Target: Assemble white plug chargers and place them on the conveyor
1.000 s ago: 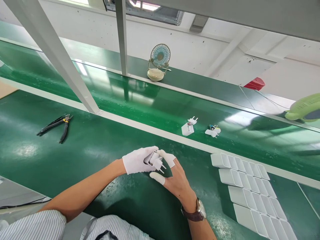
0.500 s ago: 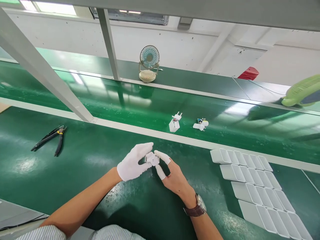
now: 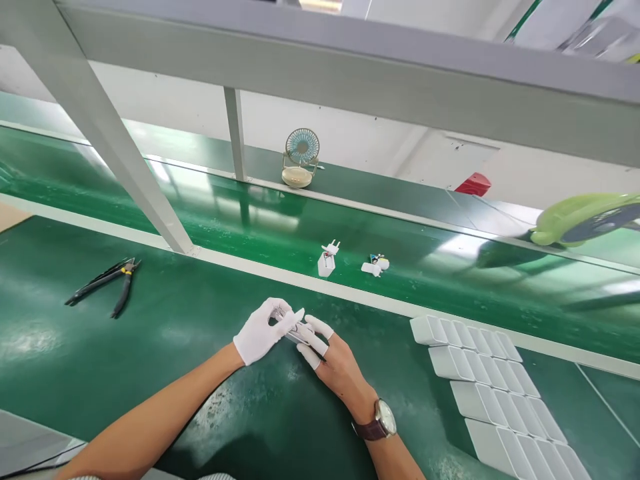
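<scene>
Between my two hands is a small white-and-grey power adapter piece, partly covered by the fingers. My left hand, in a white glove, is closed on its left end with thumb and fingers. My right hand, with white finger covers and a brown-strapped watch at the wrist, grips the right end. Both hands hover just above the green work surface. Fine details of the piece are hidden by the fingertips.
Rows of open white casings stand at right. Black pliers lie at left. On the green belt sit a white casing with a pronged plug and a white plug with a small circuit board. A small fan stands behind, a green fan at right.
The view has tilted, so the overhead beam hangs lower. The piece has turned in my hands and shows a longer side. My left thumb now lies across it, and the hands are closer together.
</scene>
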Action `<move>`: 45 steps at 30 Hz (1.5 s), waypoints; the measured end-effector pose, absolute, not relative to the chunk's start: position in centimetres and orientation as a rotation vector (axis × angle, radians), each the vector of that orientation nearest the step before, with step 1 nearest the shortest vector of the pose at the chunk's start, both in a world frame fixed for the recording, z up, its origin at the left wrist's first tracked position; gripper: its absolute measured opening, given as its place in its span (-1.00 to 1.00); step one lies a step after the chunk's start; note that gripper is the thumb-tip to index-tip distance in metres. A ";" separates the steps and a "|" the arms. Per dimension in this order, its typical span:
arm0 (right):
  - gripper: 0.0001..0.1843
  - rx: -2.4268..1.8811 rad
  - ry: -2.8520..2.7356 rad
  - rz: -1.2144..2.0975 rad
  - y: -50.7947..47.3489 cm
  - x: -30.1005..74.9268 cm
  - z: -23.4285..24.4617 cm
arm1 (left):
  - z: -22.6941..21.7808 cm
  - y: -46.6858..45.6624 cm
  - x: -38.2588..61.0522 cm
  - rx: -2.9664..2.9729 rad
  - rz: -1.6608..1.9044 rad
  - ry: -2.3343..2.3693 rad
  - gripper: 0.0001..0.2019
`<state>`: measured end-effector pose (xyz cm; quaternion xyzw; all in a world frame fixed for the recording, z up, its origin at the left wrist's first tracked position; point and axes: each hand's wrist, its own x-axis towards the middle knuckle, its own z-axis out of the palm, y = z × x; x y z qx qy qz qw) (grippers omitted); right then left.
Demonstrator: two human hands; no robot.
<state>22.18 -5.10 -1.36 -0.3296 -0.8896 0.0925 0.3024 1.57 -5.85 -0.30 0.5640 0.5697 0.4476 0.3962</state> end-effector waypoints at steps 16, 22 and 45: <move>-0.51 -0.960 -2.254 0.149 -5.0 22.9 0.7 | -2.2 -6.1 0.1 1.472 1.267 1.146 -0.48; -0.51 -0.972 -2.331 0.336 -5.7 22.3 -1.8 | -1.3 -6.2 1.2 1.643 1.127 1.284 -0.28; -0.55 -1.025 -2.321 0.180 -5.6 23.0 -1.7 | -2.3 -4.0 0.5 1.641 1.274 1.288 -0.56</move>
